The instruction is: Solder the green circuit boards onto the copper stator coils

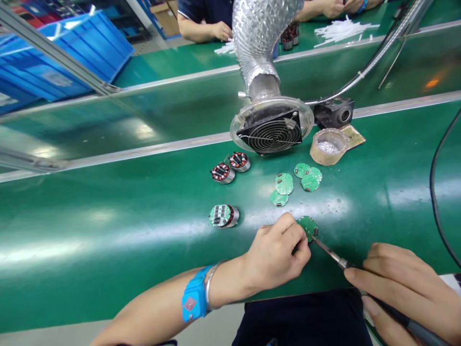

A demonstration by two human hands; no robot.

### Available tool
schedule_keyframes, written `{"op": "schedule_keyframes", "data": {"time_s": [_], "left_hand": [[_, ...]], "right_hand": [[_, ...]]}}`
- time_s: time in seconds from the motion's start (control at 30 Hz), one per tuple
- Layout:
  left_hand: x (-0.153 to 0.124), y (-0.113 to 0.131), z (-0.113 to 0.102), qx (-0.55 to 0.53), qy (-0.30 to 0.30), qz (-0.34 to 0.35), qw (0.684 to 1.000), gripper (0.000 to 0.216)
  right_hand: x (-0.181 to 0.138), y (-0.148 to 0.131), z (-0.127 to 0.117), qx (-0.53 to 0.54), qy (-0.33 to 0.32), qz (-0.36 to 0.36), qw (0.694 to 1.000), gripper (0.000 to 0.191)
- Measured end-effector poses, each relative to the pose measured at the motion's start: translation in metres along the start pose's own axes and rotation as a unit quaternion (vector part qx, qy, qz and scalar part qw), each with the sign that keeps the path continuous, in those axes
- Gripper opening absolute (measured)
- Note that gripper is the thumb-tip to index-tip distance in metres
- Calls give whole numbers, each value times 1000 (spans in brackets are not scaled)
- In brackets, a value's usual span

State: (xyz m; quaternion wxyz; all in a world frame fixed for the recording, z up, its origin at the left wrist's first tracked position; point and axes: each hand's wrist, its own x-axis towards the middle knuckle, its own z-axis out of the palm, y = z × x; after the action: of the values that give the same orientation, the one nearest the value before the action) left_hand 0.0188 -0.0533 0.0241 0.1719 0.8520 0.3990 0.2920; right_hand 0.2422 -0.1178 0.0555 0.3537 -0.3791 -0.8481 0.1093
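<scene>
My left hand is closed, its fingertips at the left edge of a round green circuit board. Those fingers cover part of the board and whatever is beneath it. My right hand grips a soldering iron, whose tip meets the board near a small dark component. Beyond the board, more round green boards lie in two overlapping groups, one to the left and one to the right. Further left, a motor stator lies tipped with a populated board on its end.
Two upright stators stand behind the tipped one. A fume extractor fan hangs over the bench, beside a round pot of shiny solder-like material. A black cable runs at right. Another person's hand and blue bins are beyond the divider.
</scene>
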Motion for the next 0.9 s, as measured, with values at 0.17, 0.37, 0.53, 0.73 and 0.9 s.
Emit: {"op": "schedule_keyframes", "data": {"time_s": [0.17, 0.37, 0.53, 0.73, 0.9], "left_hand": [[-1, 0, 1, 11, -5, 2, 1000, 12], [-1, -1, 0, 17, -8, 0, 1000, 10], [-2, 1, 2, 27, -20, -1, 999, 9], [4, -14, -18, -95, -45, 21, 994, 8], [8, -44, -39, -98, -161, 138, 972, 20]], "right_hand": [[1, 2, -10, -18, 17, 23, 999, 25], [18, 2, 0, 28, 81, 48, 995, 43], [27, 13, 33, 50, 94, 63, 992, 38], [30, 26, 54, 118, -1, 77, 990, 35], [25, 28, 55, 133, 1, 88, 987, 41]]}}
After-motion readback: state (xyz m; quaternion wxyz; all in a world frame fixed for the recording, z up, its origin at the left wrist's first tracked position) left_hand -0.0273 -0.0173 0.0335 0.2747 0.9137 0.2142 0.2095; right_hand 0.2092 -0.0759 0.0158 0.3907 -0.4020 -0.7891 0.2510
